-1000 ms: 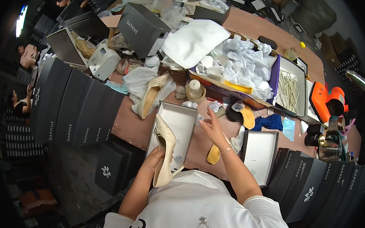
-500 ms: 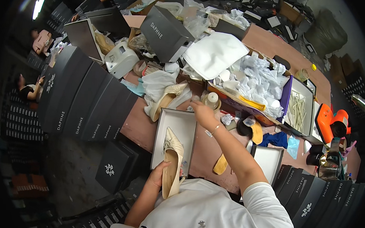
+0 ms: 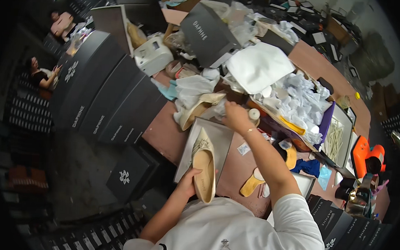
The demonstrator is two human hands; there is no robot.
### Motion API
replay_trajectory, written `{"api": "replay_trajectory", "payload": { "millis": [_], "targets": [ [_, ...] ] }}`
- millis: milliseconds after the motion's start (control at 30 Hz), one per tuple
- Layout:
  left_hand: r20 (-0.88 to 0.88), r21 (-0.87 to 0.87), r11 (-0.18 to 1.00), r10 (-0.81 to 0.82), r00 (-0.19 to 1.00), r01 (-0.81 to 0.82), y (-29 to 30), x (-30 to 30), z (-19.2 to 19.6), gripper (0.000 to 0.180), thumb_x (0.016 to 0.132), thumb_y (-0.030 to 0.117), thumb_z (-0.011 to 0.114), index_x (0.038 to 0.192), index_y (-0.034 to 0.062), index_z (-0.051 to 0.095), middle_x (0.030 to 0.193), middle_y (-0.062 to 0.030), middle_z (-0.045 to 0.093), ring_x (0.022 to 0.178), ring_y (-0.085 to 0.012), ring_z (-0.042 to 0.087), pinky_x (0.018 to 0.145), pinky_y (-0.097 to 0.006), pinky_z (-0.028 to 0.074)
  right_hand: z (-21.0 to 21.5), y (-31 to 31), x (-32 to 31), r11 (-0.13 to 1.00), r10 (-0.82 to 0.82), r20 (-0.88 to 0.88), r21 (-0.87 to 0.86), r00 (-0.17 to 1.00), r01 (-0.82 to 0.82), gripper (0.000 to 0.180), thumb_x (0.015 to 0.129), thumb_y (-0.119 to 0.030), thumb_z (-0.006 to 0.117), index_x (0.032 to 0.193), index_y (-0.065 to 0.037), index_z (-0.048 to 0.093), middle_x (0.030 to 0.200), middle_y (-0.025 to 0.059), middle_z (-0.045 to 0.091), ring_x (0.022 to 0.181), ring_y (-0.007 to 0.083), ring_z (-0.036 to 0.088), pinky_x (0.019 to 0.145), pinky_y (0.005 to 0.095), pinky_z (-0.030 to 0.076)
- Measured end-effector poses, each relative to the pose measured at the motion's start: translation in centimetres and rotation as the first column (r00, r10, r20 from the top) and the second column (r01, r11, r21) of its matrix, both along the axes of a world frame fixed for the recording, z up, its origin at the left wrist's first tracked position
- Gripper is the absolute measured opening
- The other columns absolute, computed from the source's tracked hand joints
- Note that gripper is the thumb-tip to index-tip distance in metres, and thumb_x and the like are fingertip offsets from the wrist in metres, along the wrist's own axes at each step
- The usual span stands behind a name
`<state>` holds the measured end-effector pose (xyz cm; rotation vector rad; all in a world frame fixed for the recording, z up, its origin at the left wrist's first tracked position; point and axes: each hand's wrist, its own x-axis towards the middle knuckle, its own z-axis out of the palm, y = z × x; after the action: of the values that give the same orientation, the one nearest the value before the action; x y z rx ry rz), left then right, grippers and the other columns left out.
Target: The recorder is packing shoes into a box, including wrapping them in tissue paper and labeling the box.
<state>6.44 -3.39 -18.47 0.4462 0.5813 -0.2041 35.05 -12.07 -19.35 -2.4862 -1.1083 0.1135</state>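
Observation:
My left hand (image 3: 187, 182) grips a cream pointed-toe shoe (image 3: 204, 166) by its side, fingers beneath and thumb at the rim. The shoe's toe points away from me, over the open shallow box (image 3: 222, 134) with pale inside. My right hand (image 3: 237, 117) reaches past that box's far right corner. Its fingers are curled down beside crumpled translucent wrapping (image 3: 217, 110); what they pinch is hidden. A second cream shoe (image 3: 194, 111) lies in white tissue just left of that hand. A white-capped bottle (image 3: 254, 114) stands close on its right.
Tall dark shoebox stacks (image 3: 91, 85) rise at left, others (image 3: 339, 223) at right. A purple-edged box (image 3: 325, 125) of crumpled paper, a tray of white sticks (image 3: 332, 140) and an orange heat gun (image 3: 368, 155) line the right. Yellow pads (image 3: 250, 186) lie nearer. Two people sit far left.
The whole view has shifted, moving the table's things rightward. My right hand has moved slightly farther away, closer to the wrapping. The held shoe has turned, showing more of its insole.

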Motion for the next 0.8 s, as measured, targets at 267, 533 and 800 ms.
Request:
{"api": "replay_trajectory", "payload": {
  "millis": [267,533,800],
  "targets": [
    [0.011,0.197,0.972,0.126,0.992,-0.126,-2.5,0.3,-0.6,0.066,0.081,-0.004,0.055,0.139,0.015,0.03,0.124,-0.0066,0.045,0.115,-0.0211,0.048,0.096,-0.038,0.045,6.6,-7.0,-14.5,0.971,0.197,-0.289,0.187,0.937,-0.147,0.04,0.071,-0.009,0.07,0.109,-0.004,0.056,0.095,0.0175,0.06,0.081,0.0351,0.062,0.07,0.0382,0.051],
    [0.047,0.251,0.968,0.017,0.999,-0.029,-4.1,-2.1,1.7,0.071,0.081,-0.006,0.055,0.139,0.0175,0.021,0.126,-0.0083,0.041,0.117,-0.0199,0.047,0.095,-0.035,0.046,5.1,-8.5,-20.5,0.924,0.227,-0.242,0.361,0.944,-0.129,0.032,0.074,-0.011,0.067,0.103,-0.008,0.054,0.096,0.0132,0.055,0.078,0.0338,0.062,0.065,0.0428,0.052],
    [0.043,0.298,0.952,0.052,0.998,-0.062,-5.2,-2.7,1.8,0.068,0.083,-0.002,0.057,0.139,0.0153,0.022,0.127,-0.0073,0.041,0.114,-0.0195,0.048,0.096,-0.036,0.045,4.1,-7.0,-20.3,0.97,0.067,-0.212,0.241,0.975,-0.014,0.029,0.072,-0.014,0.071,0.096,-0.007,0.057,0.093,0.0094,0.057,0.084,0.0313,0.06,0.067,0.0421,0.05]
  ]
}}
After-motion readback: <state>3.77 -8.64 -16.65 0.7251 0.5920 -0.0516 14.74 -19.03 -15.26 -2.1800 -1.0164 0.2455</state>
